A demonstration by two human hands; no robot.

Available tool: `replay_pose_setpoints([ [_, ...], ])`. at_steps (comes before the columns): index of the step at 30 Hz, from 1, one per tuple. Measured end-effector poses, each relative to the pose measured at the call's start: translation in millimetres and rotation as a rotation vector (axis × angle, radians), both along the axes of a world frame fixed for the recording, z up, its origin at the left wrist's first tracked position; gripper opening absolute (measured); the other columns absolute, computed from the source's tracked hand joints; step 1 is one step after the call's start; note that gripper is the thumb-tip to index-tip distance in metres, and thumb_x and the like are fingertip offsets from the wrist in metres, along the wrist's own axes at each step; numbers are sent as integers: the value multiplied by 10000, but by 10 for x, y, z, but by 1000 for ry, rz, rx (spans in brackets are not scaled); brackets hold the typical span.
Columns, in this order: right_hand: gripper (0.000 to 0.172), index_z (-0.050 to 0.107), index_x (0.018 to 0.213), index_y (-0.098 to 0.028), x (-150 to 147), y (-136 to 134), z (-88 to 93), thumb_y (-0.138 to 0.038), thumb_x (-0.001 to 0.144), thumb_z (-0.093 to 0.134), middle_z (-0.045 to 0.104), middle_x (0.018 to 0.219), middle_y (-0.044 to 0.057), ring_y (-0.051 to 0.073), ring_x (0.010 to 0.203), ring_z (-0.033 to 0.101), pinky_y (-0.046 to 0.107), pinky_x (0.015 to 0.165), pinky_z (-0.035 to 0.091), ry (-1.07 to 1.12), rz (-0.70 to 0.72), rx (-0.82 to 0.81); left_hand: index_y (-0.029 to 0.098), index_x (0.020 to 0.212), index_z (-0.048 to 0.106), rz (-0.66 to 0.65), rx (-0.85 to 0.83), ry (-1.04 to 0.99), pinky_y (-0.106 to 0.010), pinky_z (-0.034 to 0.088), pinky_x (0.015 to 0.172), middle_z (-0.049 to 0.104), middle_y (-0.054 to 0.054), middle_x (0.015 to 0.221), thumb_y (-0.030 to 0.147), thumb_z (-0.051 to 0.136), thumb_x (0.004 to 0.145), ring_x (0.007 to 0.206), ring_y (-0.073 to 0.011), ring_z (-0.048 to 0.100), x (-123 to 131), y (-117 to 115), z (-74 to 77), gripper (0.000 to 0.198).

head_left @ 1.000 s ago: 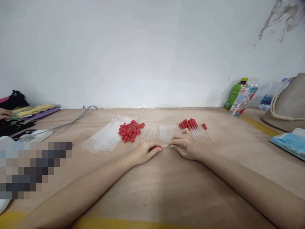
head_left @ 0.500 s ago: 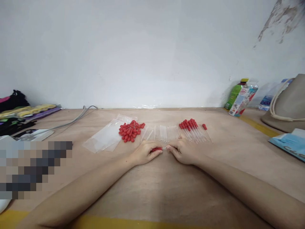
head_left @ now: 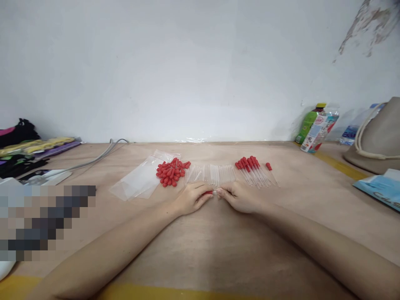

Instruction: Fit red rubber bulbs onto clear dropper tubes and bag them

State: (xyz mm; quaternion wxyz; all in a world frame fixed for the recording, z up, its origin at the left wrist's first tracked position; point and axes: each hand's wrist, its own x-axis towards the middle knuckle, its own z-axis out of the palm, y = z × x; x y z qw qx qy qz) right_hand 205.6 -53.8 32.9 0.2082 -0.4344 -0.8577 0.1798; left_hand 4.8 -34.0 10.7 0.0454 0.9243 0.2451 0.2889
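Note:
My left hand (head_left: 195, 198) is closed round a red rubber dropper bulb (head_left: 208, 192), of which only the neck end shows. A clear thin dropper tube (head_left: 215, 192) is pinched in my right hand (head_left: 235, 197), its end meeting the bulb's neck. How far the tube sits inside the bulb I cannot tell. Behind my hands lies a row of loose clear tubes (head_left: 215, 174). To their left is a heap of red bulbs (head_left: 171, 173), and to their right several droppers with bulbs fitted (head_left: 250, 163), lying side by side.
Clear plastic bags (head_left: 134, 177) lie beside the bulb heap. A grey cable (head_left: 100, 157) and packed goods (head_left: 46, 146) are at the left. Bottles (head_left: 309, 125), a beige bag (head_left: 379, 133) and a blue packet (head_left: 379, 187) stand or lie at the right.
My two hands have come slightly closer together, and less of the tube and bulb shows between them. The heap, the tubes and the fitted droppers lie as before.

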Motion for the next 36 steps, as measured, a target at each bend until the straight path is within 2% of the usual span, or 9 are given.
replay_pose_setpoints([
  [3,316,605,717,-169,73,56,11,-353,854,387,598,634,7,116,573,502,233,545,334,21,66,-33,162,1039,549,71,52,-87,-283,453,781,608,-73,941,236,468,851,872,-165,562,-13,5,-8,218],
  [7,323,619,758,-158,310,244,51,-429,804,449,630,680,21,124,610,539,232,565,376,200,75,-315,168,1169,458,223,84,-185,-334,418,872,544,-92,1068,252,532,808,1007,-199,503,-56,35,-22,377],
  [11,322,605,662,-155,635,488,44,-453,736,507,642,712,45,137,623,544,235,561,367,448,-462,-101,182,1078,521,213,35,-128,-334,423,859,546,-75,1039,226,530,800,977,-190,508,-67,47,-14,281],
  [14,317,586,588,-173,803,590,15,-462,703,521,606,597,31,155,576,528,254,526,323,322,-802,97,198,950,589,180,3,-80,-320,437,817,553,-60,1002,201,518,799,917,-175,529,-55,39,-2,167],
  [16,307,575,561,-189,851,608,-7,-458,697,516,588,562,21,160,555,515,265,524,298,190,-889,156,198,918,606,189,-5,-72,-317,441,799,552,-59,1002,200,523,793,897,-172,537,-51,37,0,150],
  [19,272,563,551,-204,833,598,-57,-427,697,509,586,559,12,162,561,512,283,579,301,75,-878,199,199,896,611,186,-16,-63,-318,439,799,557,-55,993,202,523,793,894,-170,542,-53,46,-5,135],
  [26,309,529,499,-186,599,537,-209,-362,747,477,557,526,32,170,576,490,394,739,236,-73,-706,351,191,870,613,167,-15,-50,-319,437,791,559,-56,976,199,516,798,882,-168,542,-53,55,-5,121],
  [32,287,521,520,-193,525,536,-193,-359,742,446,555,546,12,191,618,516,427,792,217,-135,-749,270,191,864,615,176,-29,-45,-315,441,788,556,-58,991,204,522,796,879,-167,546,-50,50,-8,116],
  [36,271,533,598,-196,479,513,-183,-378,759,411,585,592,8,187,636,533,428,818,216,-113,-765,310,196,860,622,190,-17,-37,-329,426,803,557,-56,992,213,524,795,891,-175,544,-47,50,-9,119],
])
